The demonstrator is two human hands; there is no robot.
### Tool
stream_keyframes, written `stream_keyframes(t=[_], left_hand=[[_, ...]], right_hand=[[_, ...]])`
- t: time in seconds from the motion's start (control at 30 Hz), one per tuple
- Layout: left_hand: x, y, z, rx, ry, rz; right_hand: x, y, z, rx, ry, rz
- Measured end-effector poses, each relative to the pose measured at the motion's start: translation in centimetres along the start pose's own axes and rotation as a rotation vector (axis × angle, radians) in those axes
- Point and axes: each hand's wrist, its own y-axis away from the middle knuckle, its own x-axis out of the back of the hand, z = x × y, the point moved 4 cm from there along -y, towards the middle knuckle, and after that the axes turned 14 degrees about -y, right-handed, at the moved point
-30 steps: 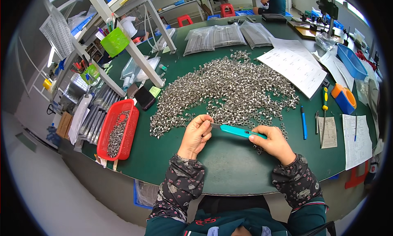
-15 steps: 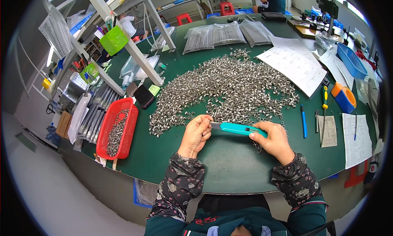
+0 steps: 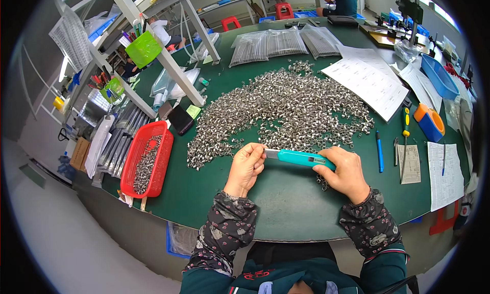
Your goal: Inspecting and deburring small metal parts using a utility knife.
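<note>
Teal cutter [image 3: 304, 158], six o'clock of the heaped rings [image 3: 301, 102], right hand [image 3: 345, 172] gripping it, blade towards nine; left hand [image 3: 246, 166] pinches seemingly one ring; likely scraping; next probably needs steady turning.

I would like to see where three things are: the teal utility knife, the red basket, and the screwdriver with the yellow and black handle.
Teal utility knife [image 3: 300, 157]: head view, on its handle.
Red basket [image 3: 163, 159]: head view, on its right side wall.
Screwdriver [image 3: 406, 121]: head view, on its handle.
</note>
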Motion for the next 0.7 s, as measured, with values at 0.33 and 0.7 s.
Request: stream_keyframes(t=[0.33, 0.7], left_hand=[[0.4, 0.0, 0.5, 0.018, 0.047, 0.066], [-0.2, 0.0, 0.8, -0.013, 0.070, 0.020]], right_hand=[[-0.4, 0.1, 0.1, -0.068, 0.174, -0.381], [0.3, -0.2, 1.0, -0.255, -0.294, -0.265]])
